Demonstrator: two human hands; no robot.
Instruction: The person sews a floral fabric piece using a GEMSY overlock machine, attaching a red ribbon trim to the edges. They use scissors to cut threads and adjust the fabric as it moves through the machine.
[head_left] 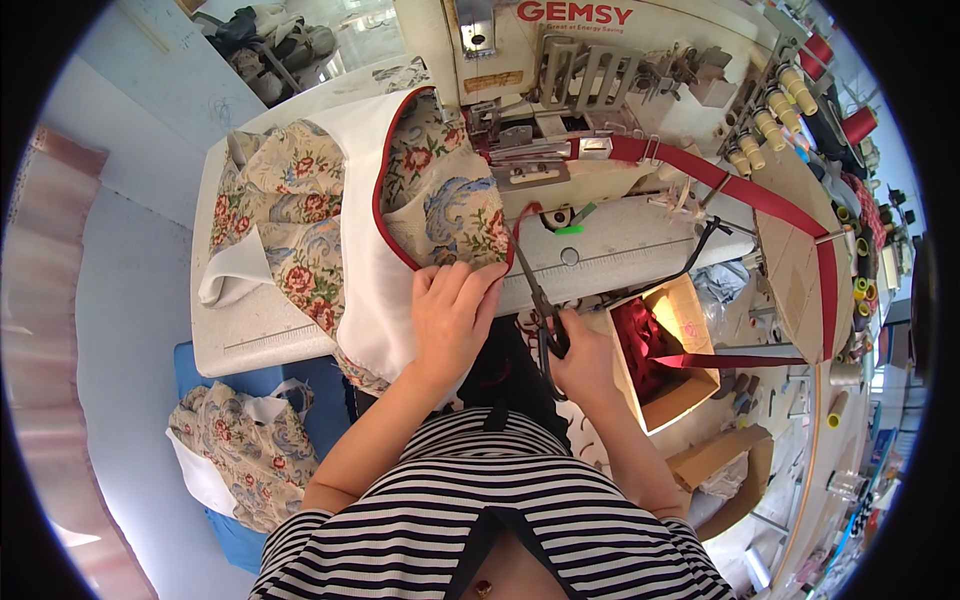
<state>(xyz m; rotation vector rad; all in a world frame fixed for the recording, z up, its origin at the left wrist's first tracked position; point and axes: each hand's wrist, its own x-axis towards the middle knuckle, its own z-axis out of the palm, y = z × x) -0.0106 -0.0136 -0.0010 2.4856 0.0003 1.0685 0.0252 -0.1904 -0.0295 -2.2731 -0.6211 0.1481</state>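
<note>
A floral fabric piece [445,205] with a white lining [362,205] lies on the sewing machine bed. Dark red binding [381,170] runs along its curved edge. My left hand [455,312] grips the bound edge at its near right corner, with fingers bent over the cloth. In my right hand [583,358] are dark metal scissors [541,298], their handles in my fingers and their blades pointing away from me. The blade tips are beside a thin red strip [520,222] between the fabric corner and the machine; I cannot tell whether they touch it.
Red tape [735,187] leads from a metal guide over a cardboard panel [790,265] and down into an open box [690,395]. Thread spools [797,90] stand at the right. Another floral piece [240,450] lies on a blue surface [325,400] at lower left.
</note>
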